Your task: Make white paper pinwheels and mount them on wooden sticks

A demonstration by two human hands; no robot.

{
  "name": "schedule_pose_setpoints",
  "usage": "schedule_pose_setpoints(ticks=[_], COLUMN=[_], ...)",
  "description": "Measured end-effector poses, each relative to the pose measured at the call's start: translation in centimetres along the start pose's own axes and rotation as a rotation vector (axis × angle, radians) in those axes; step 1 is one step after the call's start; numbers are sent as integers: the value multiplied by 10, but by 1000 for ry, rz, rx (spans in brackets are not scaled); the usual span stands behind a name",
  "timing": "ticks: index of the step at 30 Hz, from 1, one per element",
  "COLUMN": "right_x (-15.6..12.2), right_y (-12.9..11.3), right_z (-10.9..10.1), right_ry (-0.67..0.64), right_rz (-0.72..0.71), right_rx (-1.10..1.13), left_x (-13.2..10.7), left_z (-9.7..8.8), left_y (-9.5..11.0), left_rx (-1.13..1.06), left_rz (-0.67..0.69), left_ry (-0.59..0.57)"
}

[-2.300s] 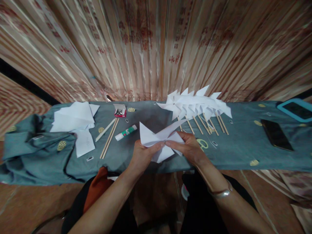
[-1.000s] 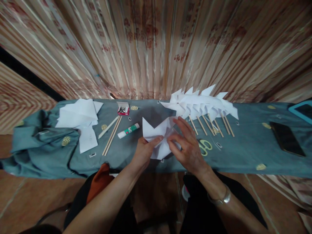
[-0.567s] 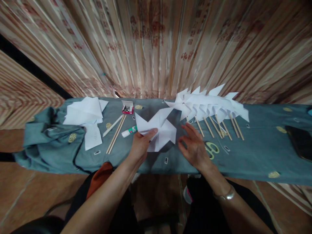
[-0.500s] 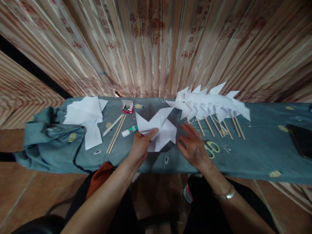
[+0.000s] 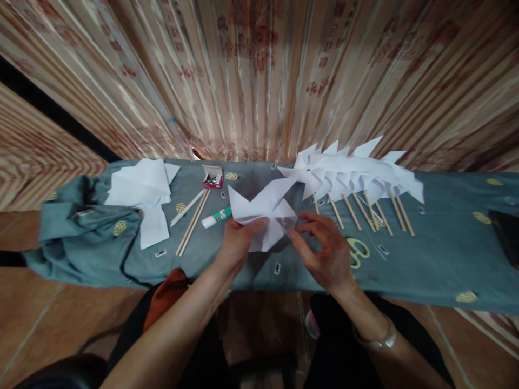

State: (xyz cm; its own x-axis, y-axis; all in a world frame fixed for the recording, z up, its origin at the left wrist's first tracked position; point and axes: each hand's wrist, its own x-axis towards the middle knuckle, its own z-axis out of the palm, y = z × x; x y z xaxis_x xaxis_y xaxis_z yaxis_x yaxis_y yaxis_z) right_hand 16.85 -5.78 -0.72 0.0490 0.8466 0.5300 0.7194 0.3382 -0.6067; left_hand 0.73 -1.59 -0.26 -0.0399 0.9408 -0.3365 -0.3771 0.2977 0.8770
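Observation:
A white paper pinwheel [image 5: 275,200] with folded blades is held above the cloth, no stick visible on it. My left hand [image 5: 239,237] grips it from the lower left, thumb pressed near its centre. At the right edge, my right hand [image 5: 322,248] has its thumb and fingertips closed on a blade. A glue stick [image 5: 217,217] with a green label lies just left of my left hand. Beyond my right hand lie the scissors [image 5: 358,252] with light green handles.
Several finished pinwheels [image 5: 344,165] on sticks overlap at the back right. A small red box of metal pins [image 5: 213,178], wooden sticks [image 5: 192,224], a white pen-like stick [image 5: 186,208] and paper sheets [image 5: 140,183] lie to the left. A dark phone-like object [image 5: 506,232] is far right.
My right hand has moved left from beside the pinwheel onto its right edge. My left hand still holds the pinwheel. The view has shifted slightly.

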Motion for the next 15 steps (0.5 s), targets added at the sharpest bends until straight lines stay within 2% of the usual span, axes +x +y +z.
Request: schedule_pose_setpoints(ticks=[4, 10, 15], right_x=[2, 4, 7], right_y=[8, 22, 26], right_z=[-1, 6, 11], right_ry=[66, -93, -186], right_rz=[67, 357, 413], right_rx=[34, 353, 569], left_x=[3, -1, -6], left_z=[0, 6, 12], left_y=[-1, -6, -9], left_rx=[19, 117, 152], left_rz=[33, 66, 42], left_ry=[-36, -116, -159])
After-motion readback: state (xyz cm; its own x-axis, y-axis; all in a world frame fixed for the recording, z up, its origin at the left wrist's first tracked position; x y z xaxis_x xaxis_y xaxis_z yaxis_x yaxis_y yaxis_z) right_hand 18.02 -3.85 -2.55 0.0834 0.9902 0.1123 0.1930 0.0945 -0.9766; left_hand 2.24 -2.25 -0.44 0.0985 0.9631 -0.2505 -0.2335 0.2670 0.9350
